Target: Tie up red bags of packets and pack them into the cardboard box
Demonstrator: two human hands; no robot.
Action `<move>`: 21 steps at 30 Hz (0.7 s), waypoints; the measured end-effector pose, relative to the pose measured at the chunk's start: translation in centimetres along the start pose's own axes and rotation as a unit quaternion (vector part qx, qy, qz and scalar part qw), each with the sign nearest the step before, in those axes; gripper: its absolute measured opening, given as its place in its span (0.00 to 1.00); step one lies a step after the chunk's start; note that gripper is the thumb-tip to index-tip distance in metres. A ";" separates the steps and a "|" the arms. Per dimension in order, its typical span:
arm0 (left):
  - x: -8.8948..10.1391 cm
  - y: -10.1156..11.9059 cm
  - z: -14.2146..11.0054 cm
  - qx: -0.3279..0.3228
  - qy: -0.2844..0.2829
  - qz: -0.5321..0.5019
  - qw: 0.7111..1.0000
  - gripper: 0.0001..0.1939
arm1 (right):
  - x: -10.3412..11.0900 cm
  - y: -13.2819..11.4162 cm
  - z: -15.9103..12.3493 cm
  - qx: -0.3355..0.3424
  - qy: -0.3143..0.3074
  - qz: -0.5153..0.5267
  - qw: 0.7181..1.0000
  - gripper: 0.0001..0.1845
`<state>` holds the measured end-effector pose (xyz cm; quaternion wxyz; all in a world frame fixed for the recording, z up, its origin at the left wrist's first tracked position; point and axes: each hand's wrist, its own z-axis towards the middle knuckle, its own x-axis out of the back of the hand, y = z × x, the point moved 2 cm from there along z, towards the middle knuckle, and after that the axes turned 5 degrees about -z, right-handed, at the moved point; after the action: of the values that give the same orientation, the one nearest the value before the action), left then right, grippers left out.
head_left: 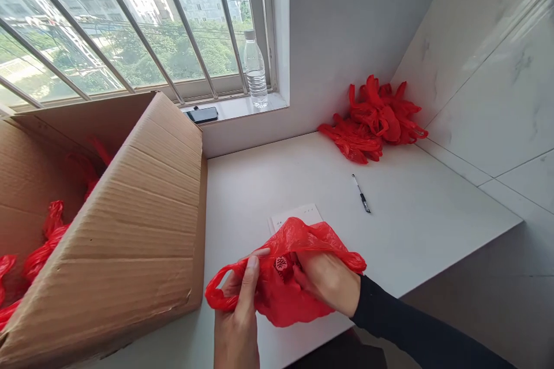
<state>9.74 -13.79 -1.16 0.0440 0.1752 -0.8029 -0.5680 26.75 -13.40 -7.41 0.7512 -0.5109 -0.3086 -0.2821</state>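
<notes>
A red plastic bag (pixel 298 305) is held above the front of the white table, its mouth facing me. My left hand (pixel 242 305) pinches the rim by the left handle loop, thumb on top. My right hand (pixel 326 279) reaches into the mouth from the right; its fingers are mostly hidden in the red film, so their grip does not show. Inside the mouth, between the hands, a small round pinkish label with dark print (pixel 281 264) is visible; what it belongs to is unclear. Behind the bag lies a white notepad (pixel 309 214), partly covered by it.
On the left stands a large open cardboard box (pixel 142 230) with knotted red bags (pixel 45 248) inside. A pile of red bags (pixel 376 118) rests in the back right corner. A pen (pixel 362 195) lies on the table (pixel 242 184). The sill holds a phone (pixel 203 115) and a water bottle (pixel 256 78).
</notes>
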 end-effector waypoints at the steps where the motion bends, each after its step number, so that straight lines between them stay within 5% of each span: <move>1: -0.1 0.0 0.0 0.006 -0.009 -0.005 1.000 0.27 | 0.1 0.1 -0.1 0.001 -0.010 0.004 1.000 0.07; 8: 0.0 0.2 -0.3 0.047 -0.029 -0.026 0.998 0.26 | 1.0 -0.2 0.2 -0.021 -0.067 0.042 0.997 0.05; 13: 0.0 0.1 -0.4 0.035 -0.050 -0.045 0.997 0.24 | 4.1 -2.1 1.2 -0.077 -0.142 0.132 0.978 0.07; 17: 0.2 -0.2 -0.3 0.028 -0.039 -0.031 0.998 0.23 | 8.1 -3.5 1.1 -0.133 -0.199 0.273 0.932 0.13; 21: -0.1 -0.2 -0.1 0.025 -0.032 -0.034 0.999 0.25 | 9.5 -4.5 -0.2 -0.111 -0.318 0.472 0.815 0.22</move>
<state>9.90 -13.94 -1.28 -0.0050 0.1850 -0.8113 -0.5546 29.65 -16.11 2.38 0.5902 -0.7350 -0.2178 0.2529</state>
